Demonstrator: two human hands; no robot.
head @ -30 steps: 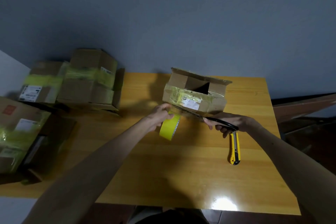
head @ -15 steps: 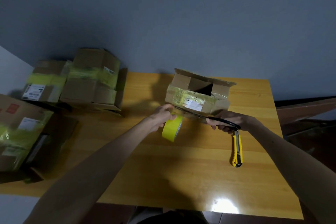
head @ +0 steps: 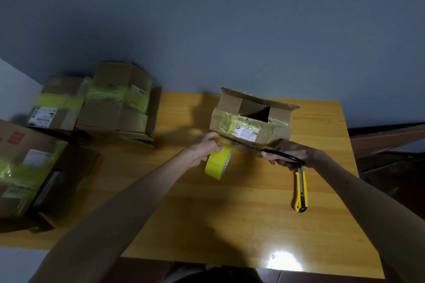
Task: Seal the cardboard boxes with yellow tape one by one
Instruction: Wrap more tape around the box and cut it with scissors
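— Yellow wooden worktop (head: pixel 230 225) pushed up against a grey-blue wall (head: pixel 230 18), dim all round, with a glare patch (head: pixel 285 259) near the front edge. Anything on it for sealing?

— One cardboard box (head: pixel 230 105), standing toward the far side, just right of middle. Top flaps not closed, with a dark gap between them. Yellow tape strip (head: pixel 232 122) already across the front face, beside a white label (head: pixel 247 135).

— And the left grip (head: pixel 202 148)?

— Curled round the yellow tape roll (head: pixel 217 165), holding it on edge just off the box's near left corner. Cannot tell whether a strip runs from roll to box.

— Right grip (head: pixel 296 151)?

— Closed round the black handles of the scissors (head: pixel 282 154), by the box's right front corner. Blades aimed left along the bottom front edge, toward the roll. Blades apart or together: cannot tell.

— Anything else lying about?

— Yellow utility knife (head: pixel 300 190), flat on the worktop just below the right grip. Off to the left, a low taped box (head: pixel 55 108) beside a taller taped box (head: pixel 115 108), and a larger box (head: pixel 27 163) nearer, also banded in yellow.
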